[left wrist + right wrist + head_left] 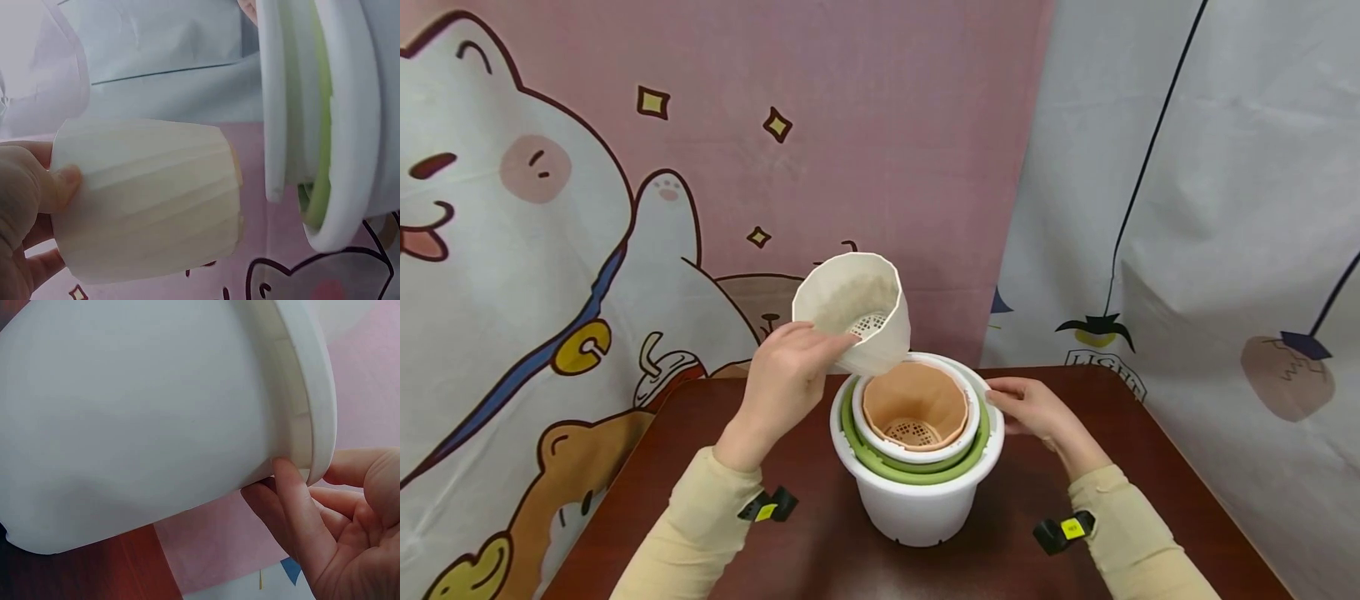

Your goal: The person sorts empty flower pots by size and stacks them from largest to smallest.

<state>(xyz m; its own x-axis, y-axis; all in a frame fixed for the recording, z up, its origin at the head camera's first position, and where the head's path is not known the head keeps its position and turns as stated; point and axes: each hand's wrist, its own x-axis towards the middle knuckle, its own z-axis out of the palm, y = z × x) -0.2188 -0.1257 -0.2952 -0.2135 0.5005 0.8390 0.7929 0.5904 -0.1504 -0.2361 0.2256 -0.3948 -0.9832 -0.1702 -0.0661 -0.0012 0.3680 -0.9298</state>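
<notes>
A cream flowerpot (891, 333) with a holed bottom is tilted above the left rim of a nested stack. My left hand (793, 371) pinches its edge between thumb and fingers; in the left wrist view, the pot's ridged outer wall (147, 200) shows. The stack's big white flowerpot (917, 508) stands upright on the table. Inside it sit a green pot (910, 477), a smaller white pot (973, 417) and, innermost, an orange pot (917, 387) with a holed bottom. My right hand (1030, 408) grips the big pot's rim (322, 419) at its right side.
The dark red-brown table (760, 533) lies beneath the stack. Behind it hangs a pink cloth (910, 167) with cartoon animals, and a pale grey cloth (1187, 250) hangs at the right. Each wrist carries a small black camera.
</notes>
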